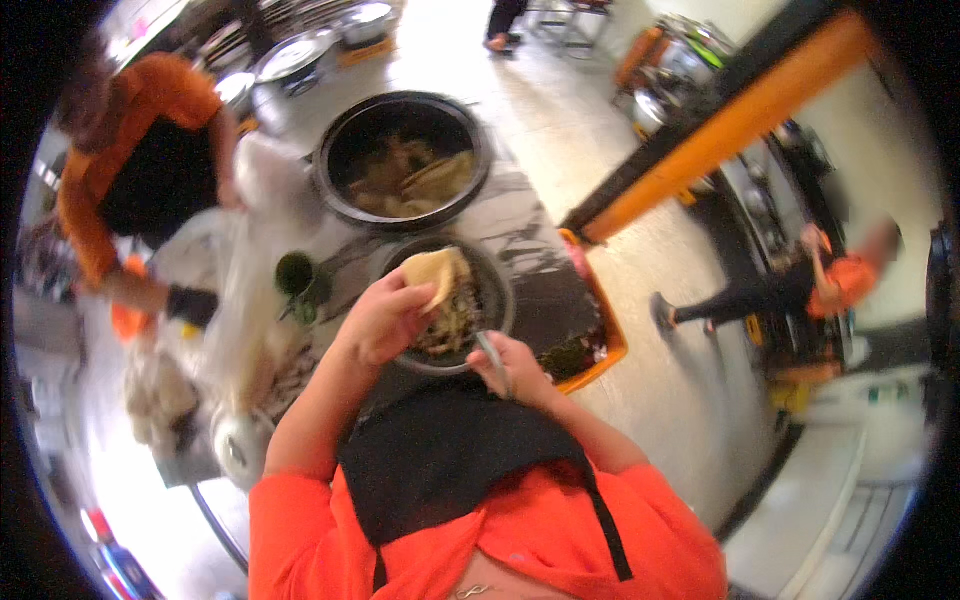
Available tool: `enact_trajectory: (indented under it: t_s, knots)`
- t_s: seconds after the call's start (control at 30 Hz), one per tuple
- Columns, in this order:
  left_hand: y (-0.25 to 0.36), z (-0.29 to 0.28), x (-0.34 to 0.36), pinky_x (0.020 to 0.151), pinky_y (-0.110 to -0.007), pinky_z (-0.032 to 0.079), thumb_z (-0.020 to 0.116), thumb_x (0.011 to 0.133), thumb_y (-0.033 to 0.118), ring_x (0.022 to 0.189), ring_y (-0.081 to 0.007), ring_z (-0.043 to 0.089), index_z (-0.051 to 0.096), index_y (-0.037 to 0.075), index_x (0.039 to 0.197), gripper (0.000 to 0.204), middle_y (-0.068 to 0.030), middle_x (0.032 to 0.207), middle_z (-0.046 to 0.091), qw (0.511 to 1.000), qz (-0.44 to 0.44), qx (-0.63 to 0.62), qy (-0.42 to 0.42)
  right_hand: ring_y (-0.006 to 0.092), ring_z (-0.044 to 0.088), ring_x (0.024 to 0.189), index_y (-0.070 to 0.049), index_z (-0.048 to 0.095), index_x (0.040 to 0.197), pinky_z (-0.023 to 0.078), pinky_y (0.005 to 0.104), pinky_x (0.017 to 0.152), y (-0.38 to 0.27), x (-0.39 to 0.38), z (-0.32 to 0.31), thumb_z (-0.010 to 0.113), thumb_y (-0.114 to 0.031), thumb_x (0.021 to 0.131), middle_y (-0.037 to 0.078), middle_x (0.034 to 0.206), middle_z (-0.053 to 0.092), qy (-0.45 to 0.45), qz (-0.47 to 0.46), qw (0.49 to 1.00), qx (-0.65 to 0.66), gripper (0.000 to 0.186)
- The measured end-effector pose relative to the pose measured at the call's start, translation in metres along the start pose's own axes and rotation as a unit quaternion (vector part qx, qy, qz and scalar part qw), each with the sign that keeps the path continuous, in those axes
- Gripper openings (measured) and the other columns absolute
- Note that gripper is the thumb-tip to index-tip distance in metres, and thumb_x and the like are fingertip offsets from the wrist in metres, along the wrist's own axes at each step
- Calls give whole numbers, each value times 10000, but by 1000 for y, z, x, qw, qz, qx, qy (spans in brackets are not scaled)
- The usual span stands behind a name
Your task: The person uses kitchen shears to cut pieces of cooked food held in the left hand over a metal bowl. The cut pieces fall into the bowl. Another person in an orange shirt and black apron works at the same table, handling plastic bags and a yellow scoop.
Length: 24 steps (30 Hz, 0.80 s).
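Note:
My left hand point(388, 315) pinches a pale, round flatbread point(437, 276), which is folded or curved and tilted over a metal bowl point(508, 300). Crumbly, light-coloured filling point(452, 330) with darker bits lies in the bowl beneath it. In my right hand point(515, 370), at the bowl's near right rim, is the metal handle of what looks like a spoon point(490, 352); its far end, by the filling, is too blurred to make out. Just beyond the bowl stands a large black pot point(330, 190) holding several pale, folded pieces point(415, 180).
On the dark marbled table point(520, 205) a dark green round object point(294, 272) sits left of the bowl, near clear plastic bags point(235, 300). An orange crate point(615, 335) adjoins the right edge. A co-worker point(150, 170) stands at left; another person point(840, 285) is at far right.

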<state>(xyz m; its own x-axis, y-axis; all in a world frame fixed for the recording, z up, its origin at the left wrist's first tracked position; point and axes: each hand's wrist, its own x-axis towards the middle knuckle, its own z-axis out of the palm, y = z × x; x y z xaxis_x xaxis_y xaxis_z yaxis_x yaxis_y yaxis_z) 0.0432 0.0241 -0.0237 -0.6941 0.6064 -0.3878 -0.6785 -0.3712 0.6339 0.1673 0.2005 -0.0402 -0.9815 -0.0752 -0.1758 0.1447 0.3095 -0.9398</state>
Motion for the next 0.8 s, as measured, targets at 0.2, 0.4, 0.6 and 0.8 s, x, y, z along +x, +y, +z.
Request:
enact_trajectory:
  t_s: [0.2, 0.4, 0.6, 0.8]
  knots:
    - [16, 22, 5, 774, -277, 479, 576, 782, 44, 884, -158, 592, 512, -36, 1146, 378, -95, 1032, 597, 982, 84, 166, 38, 209, 550, 640, -45, 538, 797, 438, 343, 598, -2, 19, -2, 524, -546, 845, 115, 671, 551, 12, 2, 1000, -23, 504]
    - [4, 19, -7, 791, -281, 474, 577, 790, 38, 877, -156, 594, 540, -36, 1103, 324, -81, 1001, 612, 958, 105, 264, 22, 348, 581, 755, -27, 493, 897, 429, 413, 653, -1, 10, 0, 409, -658, 833, 193, 778, 565, -6, -2, 999, -46, 640]
    - [11, 24, -18, 798, -277, 469, 580, 780, 29, 876, -156, 595, 557, -33, 1071, 298, -81, 996, 617, 960, 95, 262, 26, 275, 558, 737, -26, 502, 877, 425, 365, 670, 1, 9, 3, 490, -507, 879, 162, 755, 542, -36, 16, 999, -11, 481]
    - [21, 1, -18, 768, -271, 470, 565, 792, 39, 846, -156, 595, 555, -32, 1090, 306, -78, 1001, 614, 949, 110, 289, 63, 176, 541, 723, -47, 523, 864, 430, 333, 654, 9, 9, 10, 536, -473, 871, 111, 728, 545, -15, 1, 998, 65, 426]
